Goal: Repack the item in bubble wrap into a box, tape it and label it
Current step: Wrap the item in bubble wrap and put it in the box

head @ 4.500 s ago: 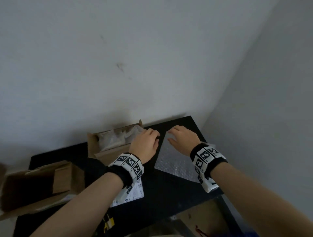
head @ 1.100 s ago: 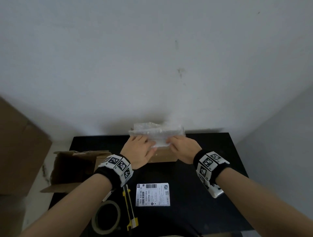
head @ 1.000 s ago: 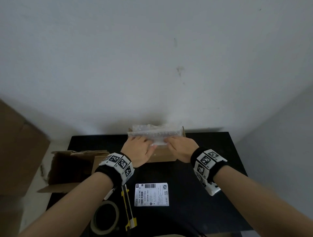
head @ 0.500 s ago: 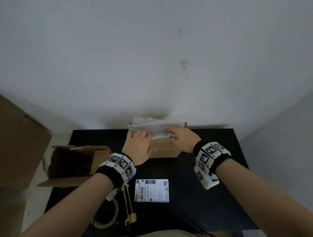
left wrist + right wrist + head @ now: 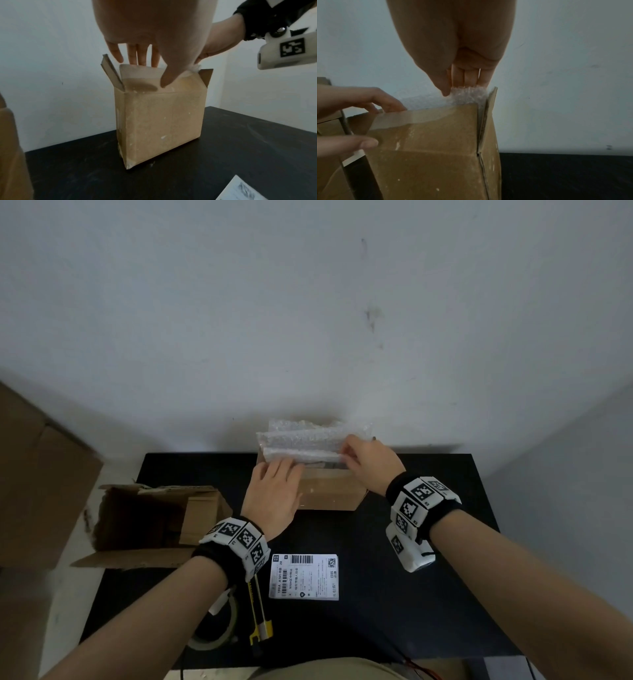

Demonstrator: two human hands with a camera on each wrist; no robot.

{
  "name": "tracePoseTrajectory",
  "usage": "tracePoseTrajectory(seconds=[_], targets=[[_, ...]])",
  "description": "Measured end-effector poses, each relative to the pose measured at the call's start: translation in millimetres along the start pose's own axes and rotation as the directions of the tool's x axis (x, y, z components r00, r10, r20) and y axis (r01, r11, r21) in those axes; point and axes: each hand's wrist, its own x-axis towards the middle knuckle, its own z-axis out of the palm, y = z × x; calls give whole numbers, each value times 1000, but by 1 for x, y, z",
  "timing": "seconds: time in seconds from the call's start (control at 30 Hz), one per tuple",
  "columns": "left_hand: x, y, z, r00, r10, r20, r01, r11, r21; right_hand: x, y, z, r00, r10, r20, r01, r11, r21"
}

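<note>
Near edge: a tape roll (image 5: 214, 632) and a yellow knife (image 5: 259, 616) lie on the black worktop (image 5: 411, 594), with the shipping label (image 5: 305, 577) just beside them.
Left side: an opened, spare box (image 5: 150, 522) lies on its side.
Left hand (image 5: 274, 494): fingers straight, resting on the near flap of the upright box (image 5: 161, 119); it grips nothing.
Right hand (image 5: 371, 463): thumb and fingers pinch the right end of the bubble-wrapped item (image 5: 305, 443).
Item: partly down in the box at the far edge, its top standing above the rim.
Key relation: the item's long axis runs left to right along the box opening and directly below the right fingers, so the coming push is likely straight down; the right hand is nearer.
</note>
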Motion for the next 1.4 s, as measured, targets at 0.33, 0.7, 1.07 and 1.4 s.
tracePoseTrajectory(seconds=[0.33, 0.7, 1.07, 1.4], targets=[[-10, -2, -8, 985, 170, -2, -170, 985, 24, -12, -1, -6, 922, -18, 387, -10, 997, 71], [-4, 6, -8, 989, -108, 101, 142, 876, -460, -27, -2, 1, 985, -151, 88, 156, 986, -58], [16, -3, -19, 980, -156, -122, 147, 986, -83, -23, 10, 7, 965, -188, -182, 151, 968, -202], [12, -17, -21, 985, 140, -104, -139, 990, 16, -37, 18, 24, 941, -322, -101, 275, 906, -321]])
